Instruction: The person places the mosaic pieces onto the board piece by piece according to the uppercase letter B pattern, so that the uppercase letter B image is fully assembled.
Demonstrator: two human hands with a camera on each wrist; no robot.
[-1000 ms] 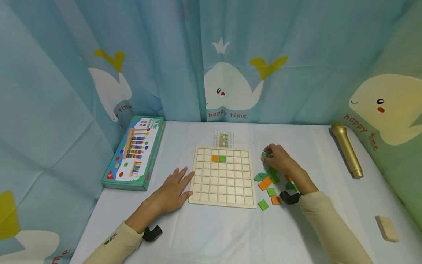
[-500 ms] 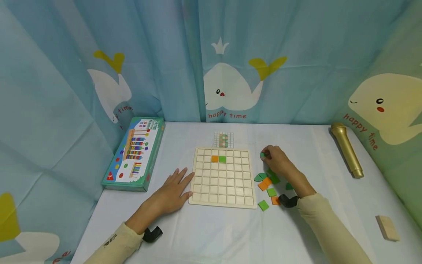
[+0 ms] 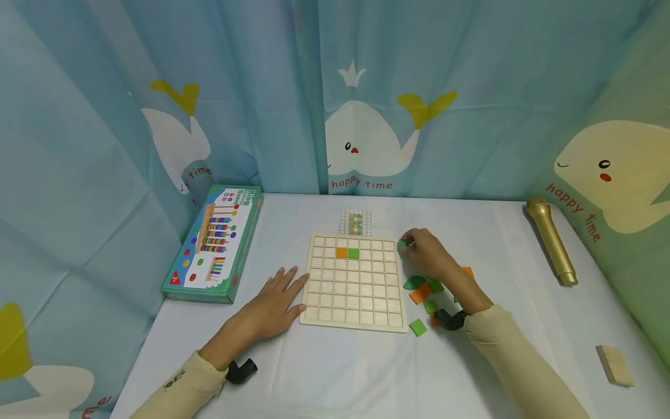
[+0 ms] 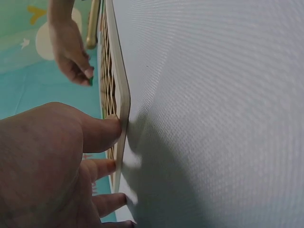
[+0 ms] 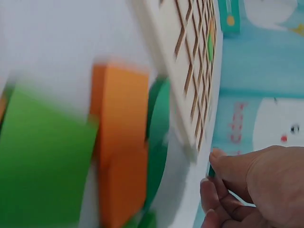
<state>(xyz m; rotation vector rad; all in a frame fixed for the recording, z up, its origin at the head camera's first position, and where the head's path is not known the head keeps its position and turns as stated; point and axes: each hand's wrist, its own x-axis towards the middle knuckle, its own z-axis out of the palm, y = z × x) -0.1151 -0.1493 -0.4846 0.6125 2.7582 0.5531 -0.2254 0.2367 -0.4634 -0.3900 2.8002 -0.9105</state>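
In the head view a pale wooden grid board (image 3: pixel 353 288) lies flat on the table. One orange square tile (image 3: pixel 342 252) and one green square tile (image 3: pixel 353 254) sit side by side in its second row from the back. My left hand (image 3: pixel 269 305) rests with spread fingers at the board's left edge; thumb and fingertips touch that edge in the left wrist view. Near the far right corner, my right hand (image 3: pixel 425 253) pinches a small dark green tile (image 3: pixel 402 244) between thumb and finger. The fingers hide most of this tile, so its shape cannot be told.
Loose orange tiles (image 3: pixel 420 293), green square tiles (image 3: pixel 417 327) and dark green curved tiles (image 3: pixel 414 283) lie right of the board, partly under my right forearm. A grid pattern card (image 3: pixel 356 222) lies behind it. Around stand a game box (image 3: pixel 214 244), gold microphone (image 3: pixel 552 240) and wooden block (image 3: pixel 615 365).
My right hand has moved left with the dark green tile, from above the loose tiles to beside the board's far right corner. The left hand stays still.
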